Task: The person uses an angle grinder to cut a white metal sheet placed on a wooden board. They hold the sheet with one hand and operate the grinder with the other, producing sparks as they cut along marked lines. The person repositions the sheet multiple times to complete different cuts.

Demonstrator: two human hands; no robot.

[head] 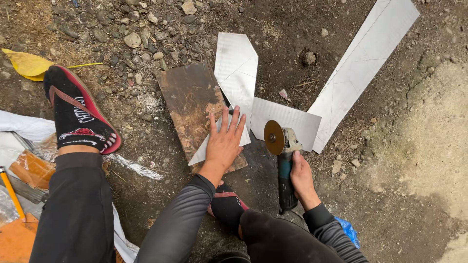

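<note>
View from the head camera, looking down at bare ground. The left hand (224, 141) lay flat with fingers spread, pressing a small pale sheet-metal piece (219, 141) onto a worn wooden board (192, 100). The right hand (301, 178) was closed around the teal body of an angle grinder (283, 160), whose rust-coloured disc (274, 138) stood on edge just beside the left fingertips, at the edge of a rectangular metal sheet (292, 122). A folded metal offcut (236, 65) lay beyond the board, touching the rectangular sheet's corner; a long metal strip (363, 61) ran diagonally to the upper right. Loose stones (131, 39) and a yellow leaf (24, 63) bordered the soil on the left. The person's sandalled left foot (80, 114) rested well apart from the board; the other foot (226, 204) sat between the forearms. Plastic wrapping (131, 165) trailed near the left leg.
</note>
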